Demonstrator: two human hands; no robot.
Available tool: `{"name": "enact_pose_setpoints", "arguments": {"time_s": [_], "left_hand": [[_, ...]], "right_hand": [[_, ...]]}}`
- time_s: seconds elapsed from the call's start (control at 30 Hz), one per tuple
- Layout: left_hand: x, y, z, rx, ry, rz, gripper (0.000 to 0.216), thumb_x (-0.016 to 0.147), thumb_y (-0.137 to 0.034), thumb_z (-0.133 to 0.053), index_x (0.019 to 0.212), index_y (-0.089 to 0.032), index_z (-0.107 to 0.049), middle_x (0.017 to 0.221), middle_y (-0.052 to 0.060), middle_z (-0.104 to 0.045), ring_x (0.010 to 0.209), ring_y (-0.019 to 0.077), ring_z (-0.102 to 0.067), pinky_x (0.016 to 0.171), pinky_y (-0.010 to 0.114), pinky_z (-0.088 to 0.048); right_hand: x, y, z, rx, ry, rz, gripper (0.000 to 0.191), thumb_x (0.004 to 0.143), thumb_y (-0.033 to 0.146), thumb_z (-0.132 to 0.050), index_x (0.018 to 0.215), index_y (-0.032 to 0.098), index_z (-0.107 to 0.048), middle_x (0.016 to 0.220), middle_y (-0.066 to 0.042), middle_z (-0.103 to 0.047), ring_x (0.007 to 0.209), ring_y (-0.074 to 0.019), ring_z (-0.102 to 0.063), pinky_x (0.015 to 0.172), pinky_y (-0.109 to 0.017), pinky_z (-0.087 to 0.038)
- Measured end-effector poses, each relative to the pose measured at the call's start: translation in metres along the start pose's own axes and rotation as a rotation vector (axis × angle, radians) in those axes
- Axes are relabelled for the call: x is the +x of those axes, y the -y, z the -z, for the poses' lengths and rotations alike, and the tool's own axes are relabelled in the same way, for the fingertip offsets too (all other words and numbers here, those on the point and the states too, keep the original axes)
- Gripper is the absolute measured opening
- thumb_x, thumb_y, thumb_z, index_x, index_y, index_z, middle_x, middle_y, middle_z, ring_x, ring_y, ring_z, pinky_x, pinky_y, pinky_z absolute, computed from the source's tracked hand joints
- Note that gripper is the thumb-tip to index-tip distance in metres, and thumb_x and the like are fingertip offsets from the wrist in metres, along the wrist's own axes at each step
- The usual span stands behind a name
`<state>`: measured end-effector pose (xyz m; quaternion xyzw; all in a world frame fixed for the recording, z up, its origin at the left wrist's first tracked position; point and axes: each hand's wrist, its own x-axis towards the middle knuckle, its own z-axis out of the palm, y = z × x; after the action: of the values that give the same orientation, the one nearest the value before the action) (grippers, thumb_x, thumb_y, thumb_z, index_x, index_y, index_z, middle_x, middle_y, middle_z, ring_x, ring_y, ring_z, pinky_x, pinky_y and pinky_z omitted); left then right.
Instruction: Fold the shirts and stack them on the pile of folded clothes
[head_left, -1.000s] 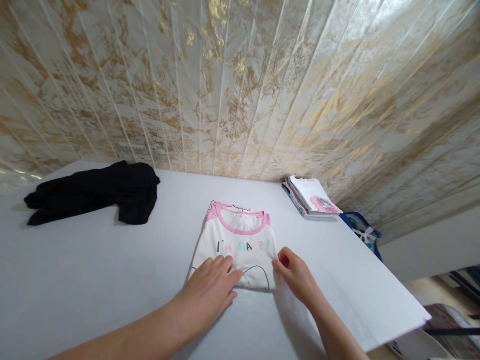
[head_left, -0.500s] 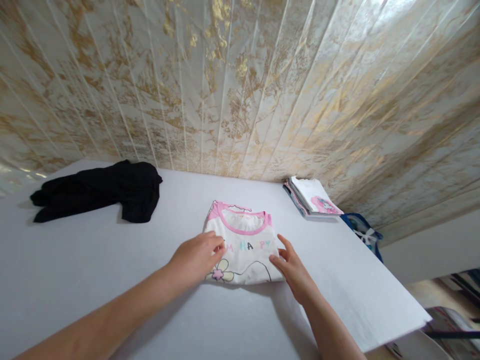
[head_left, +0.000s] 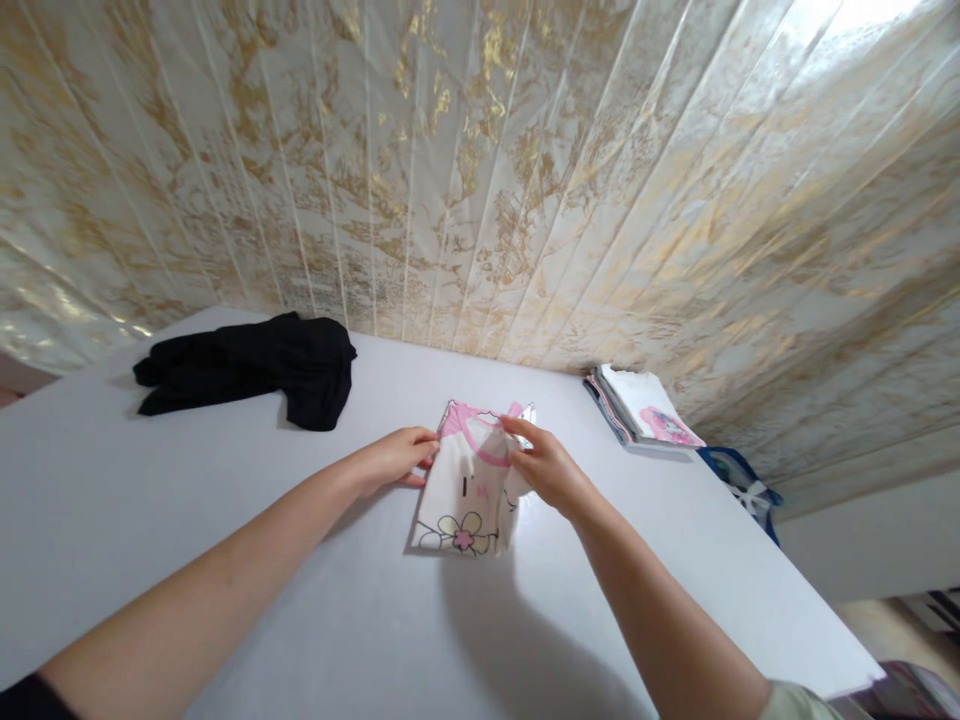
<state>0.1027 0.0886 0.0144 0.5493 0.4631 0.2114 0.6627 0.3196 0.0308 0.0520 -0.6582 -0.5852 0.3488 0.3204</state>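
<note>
A folded white T-shirt (head_left: pixel 463 500) with pink collar trim and a flower print lies in the middle of the white table (head_left: pixel 225 560). My left hand (head_left: pixel 394 458) grips its left edge near the collar, fingers curled on the cloth. My right hand (head_left: pixel 546 464) pinches the shirt's right side and has it lifted and turned over toward the left, so the shirt looks narrower.
A crumpled black garment (head_left: pixel 259 365) lies at the table's far left. A small stack of folded clothes (head_left: pixel 645 418) sits at the far right by the marbled wall. A blue bag (head_left: pixel 739 480) shows beyond the right edge.
Both hands moved up from the shirt's lower edge to its sides. The right hand has taken the right side and folded it over leftward. The view shifted slightly.
</note>
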Motion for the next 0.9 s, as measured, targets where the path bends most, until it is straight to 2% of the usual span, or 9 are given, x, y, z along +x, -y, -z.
{"name": "enact_pose_setpoints", "arguments": {"time_s": [0.07,0.13,0.23,0.33,0.47,0.63,0.77,0.83,0.9], "left_hand": [[0.000,-0.001,0.001,-0.030,0.013,0.004,0.032,0.074,-0.035,-0.062,0.098,-0.015,-0.061,0.105,0.009,-0.064,0.095,0.0205,-0.059,0.072,0.030,-0.053],[0.000,-0.001,0.003,-0.074,0.019,0.009,0.029,0.073,-0.034,-0.061,0.095,-0.015,-0.062,0.100,0.008,-0.065,0.092,0.0203,-0.060,0.070,0.030,-0.052],[-0.002,-0.002,0.005,-0.122,0.033,-0.004,0.026,0.069,-0.030,-0.058,0.091,-0.016,-0.063,0.092,0.007,-0.067,0.089,0.0207,-0.060,0.069,0.031,-0.052],[-0.002,-0.002,0.008,-0.137,0.043,-0.013,0.025,0.065,-0.026,-0.057,0.087,-0.016,-0.064,0.084,0.006,-0.069,0.088,0.0212,-0.061,0.070,0.032,-0.053],[0.005,0.004,0.011,-0.123,-0.008,-0.020,0.021,0.065,-0.025,-0.057,0.083,-0.017,-0.063,0.080,0.003,-0.068,0.080,0.0182,-0.061,0.071,0.031,-0.053],[0.012,0.009,0.006,-0.019,-0.118,-0.037,0.017,0.072,-0.031,-0.059,0.069,-0.015,-0.059,0.058,-0.001,-0.057,0.056,0.0123,-0.053,0.056,0.024,-0.045],[0.006,0.006,-0.005,-0.058,0.045,-0.024,0.030,0.083,-0.037,-0.051,0.067,-0.013,-0.062,0.061,0.005,-0.063,0.056,0.0144,-0.057,0.059,0.028,-0.046],[0.004,0.005,-0.011,-0.130,0.115,-0.049,0.026,0.083,-0.033,-0.052,0.070,-0.014,-0.063,0.065,0.005,-0.065,0.061,0.0158,-0.060,0.062,0.029,-0.048],[0.007,0.007,-0.017,-0.193,0.109,-0.077,0.021,0.080,-0.033,-0.057,0.069,-0.015,-0.062,0.061,0.003,-0.061,0.059,0.0161,-0.058,0.058,0.028,-0.047]], "right_hand": [[0.010,0.016,-0.025,-0.151,0.005,0.091,0.060,0.072,0.006,-0.047,0.130,0.016,-0.056,0.133,-0.010,-0.058,0.119,-0.0238,-0.055,0.101,-0.037,-0.043],[0.013,0.029,-0.050,-0.290,0.039,0.183,0.058,0.074,0.005,-0.046,0.130,0.016,-0.056,0.134,-0.010,-0.056,0.124,-0.0231,-0.051,0.105,-0.037,-0.040],[0.006,0.038,-0.083,-0.455,0.115,0.285,0.057,0.077,0.004,-0.041,0.131,0.019,-0.053,0.134,-0.011,-0.054,0.114,-0.0226,-0.057,0.095,-0.036,-0.047],[-0.005,0.035,-0.101,-0.570,0.110,0.307,0.065,0.080,0.005,-0.040,0.142,0.023,-0.038,0.139,-0.011,-0.048,0.100,-0.0220,-0.062,0.081,-0.035,-0.052],[-0.014,0.023,-0.103,-0.555,0.078,0.317,0.072,0.080,0.006,-0.039,0.148,0.028,-0.026,0.147,-0.010,-0.038,0.099,-0.0211,-0.063,0.077,-0.034,-0.054],[-0.021,0.017,-0.090,-0.348,0.067,0.359,0.077,0.075,0.001,-0.040,0.146,0.029,-0.030,0.146,-0.008,-0.038,0.115,-0.0208,-0.055,0.092,-0.036,-0.050],[-0.030,0.022,-0.079,-0.247,0.057,0.431,0.079,0.073,0.001,-0.040,0.146,0.028,-0.030,0.146,-0.008,-0.036,0.120,-0.0216,-0.051,0.096,-0.038,-0.049],[-0.037,0.025,-0.076,-0.254,0.078,0.467,0.080,0.073,0.000,-0.039,0.147,0.030,-0.029,0.147,-0.008,-0.035,0.120,-0.0220,-0.051,0.095,-0.039,-0.050],[-0.042,0.027,-0.077,-0.283,0.107,0.484,0.080,0.074,0.000,-0.039,0.147,0.030,-0.027,0.148,-0.008,-0.033,0.117,-0.0223,-0.053,0.092,-0.039,-0.051]]}}
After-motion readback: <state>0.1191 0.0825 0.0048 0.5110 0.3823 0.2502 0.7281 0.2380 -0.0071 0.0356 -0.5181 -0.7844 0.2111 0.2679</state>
